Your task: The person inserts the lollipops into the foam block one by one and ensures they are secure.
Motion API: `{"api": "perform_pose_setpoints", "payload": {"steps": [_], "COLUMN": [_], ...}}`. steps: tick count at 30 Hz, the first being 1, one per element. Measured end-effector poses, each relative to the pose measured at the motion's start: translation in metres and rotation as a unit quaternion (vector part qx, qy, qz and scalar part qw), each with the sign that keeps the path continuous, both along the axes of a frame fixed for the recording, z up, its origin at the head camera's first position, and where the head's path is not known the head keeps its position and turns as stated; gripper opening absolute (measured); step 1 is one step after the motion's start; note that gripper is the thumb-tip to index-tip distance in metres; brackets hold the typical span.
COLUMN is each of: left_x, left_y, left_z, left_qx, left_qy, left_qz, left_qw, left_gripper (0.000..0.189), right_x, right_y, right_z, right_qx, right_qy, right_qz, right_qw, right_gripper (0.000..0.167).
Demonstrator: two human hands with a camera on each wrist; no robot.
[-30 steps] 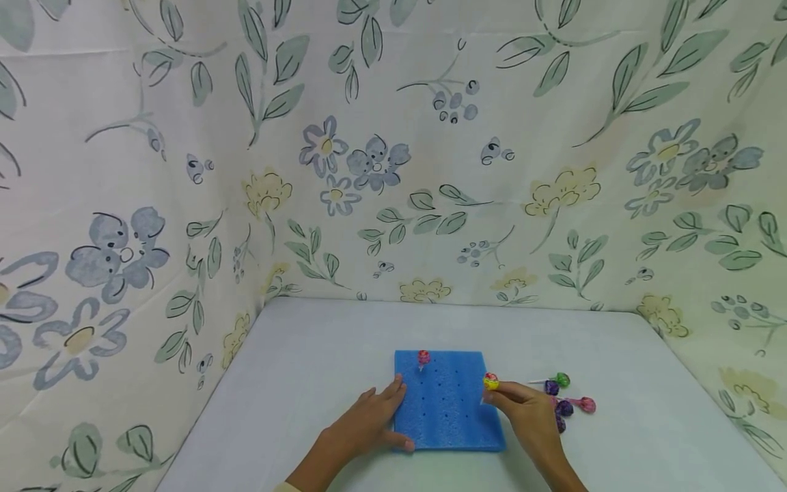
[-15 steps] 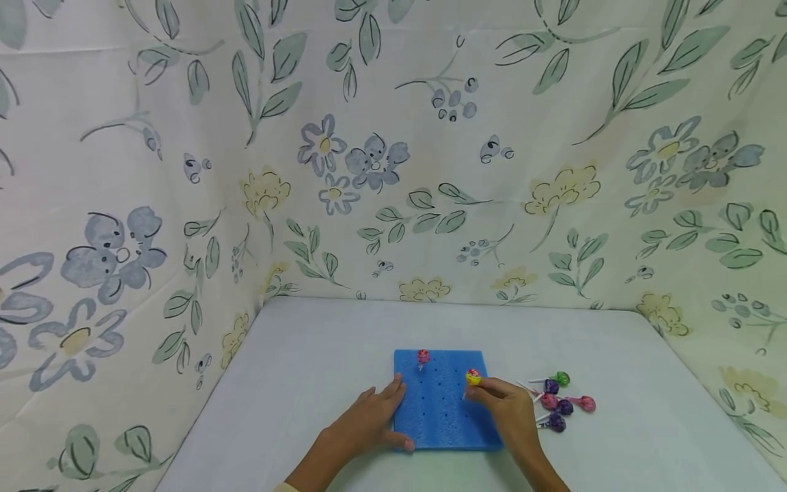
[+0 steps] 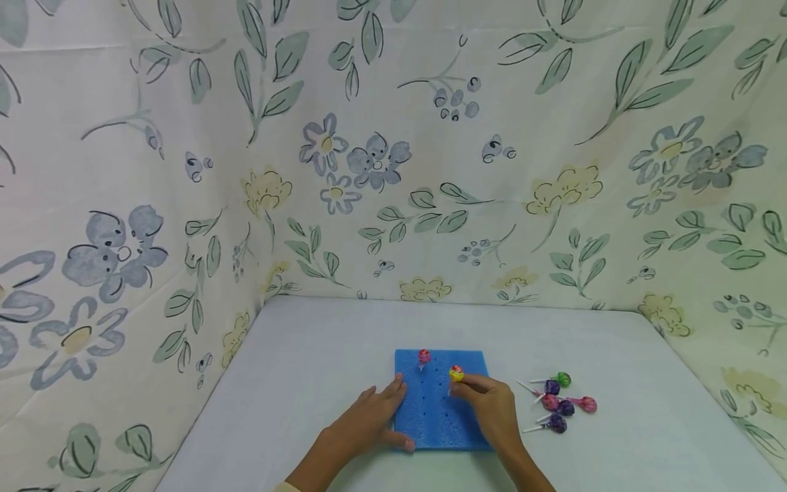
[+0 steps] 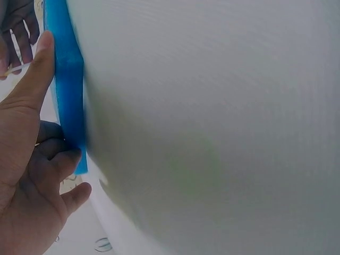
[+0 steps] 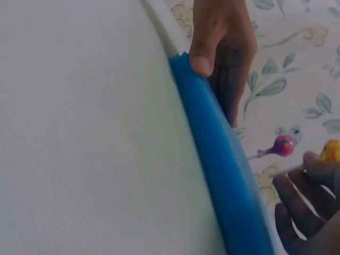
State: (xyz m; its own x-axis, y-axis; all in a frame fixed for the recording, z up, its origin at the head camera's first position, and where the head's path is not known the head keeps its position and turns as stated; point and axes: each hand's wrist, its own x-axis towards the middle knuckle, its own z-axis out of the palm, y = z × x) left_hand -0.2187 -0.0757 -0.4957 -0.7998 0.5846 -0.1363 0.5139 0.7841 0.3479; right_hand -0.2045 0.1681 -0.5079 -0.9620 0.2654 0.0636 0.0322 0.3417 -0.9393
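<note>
A blue foam block [image 3: 433, 432] with rows of small holes lies on the white table. My left hand [image 3: 367, 418] rests along its left side, fingers stretched out and thumb at the front corner. Above the block's right half, my right hand [image 3: 494, 410] pinches a yellow-and-red lollipop [image 3: 456, 373] just below its candy head, stick pointing down. In the right wrist view the stick [image 5: 287, 171] appears above the foam's surface. A pink-red lollipop [image 3: 424, 357] stands upright in the block near its back left corner.
Right of the block lies a loose group of lollipops: a green one [image 3: 563, 379], a pink one [image 3: 588, 404], a dark purple one [image 3: 557, 424] and others, sticks mostly leftward. Floral cloth [image 3: 393, 171] hangs behind the table [image 3: 320, 342] and at its sides.
My right hand has carried the yellow-and-red lollipop leftward from the block's right edge to above its holes, uncovering the loose lollipops. My left hand has stayed still.
</note>
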Motion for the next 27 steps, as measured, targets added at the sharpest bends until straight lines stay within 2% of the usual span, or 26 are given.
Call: {"api": "perform_pose_setpoints", "payload": {"steps": [8,15,27], "left_x": [0.000,-0.001,-0.004], "left_y": [-0.002,-0.001,-0.001], "left_z": [-0.002,0.000,-0.004], "left_qx": [0.004,0.000,-0.007], "left_qy": [0.014,0.014,0.011], "left_qz": [-0.011,-0.013,-0.011], "left_qw": [0.9998,0.9998,0.9999], "left_gripper": [0.106,0.106,0.108], "right_x": [-0.008,-0.011,-0.026], "right_y": [-0.013,-0.019,-0.029], "right_z": [-0.002,-0.006,-0.012], "right_qx": [0.012,0.021,-0.007], "right_qy": [0.004,0.000,0.023], "right_qz": [0.017,0.027,0.044], "right_qw": [0.9998,0.9994,0.9987], "right_gripper": [0.010,0.011,0.010]}}
